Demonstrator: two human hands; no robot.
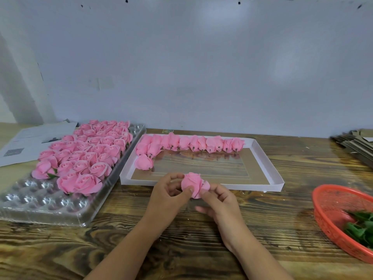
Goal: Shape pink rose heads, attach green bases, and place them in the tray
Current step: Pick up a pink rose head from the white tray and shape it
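Both hands, left [168, 191] and right [219, 196], pinched soft pink paper rose head [191, 183] near bench front edge; hard squeeze could crush petals.

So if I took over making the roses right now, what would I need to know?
Left hand and right hand both pinch one pink rose head above the table; its petals are being shaped and no green base shows on it.
Done: finished roses fill most of the clear tray; the near pockets are free.
Left: unshaped heads wait in the white box. Green bases lie in the red basket.
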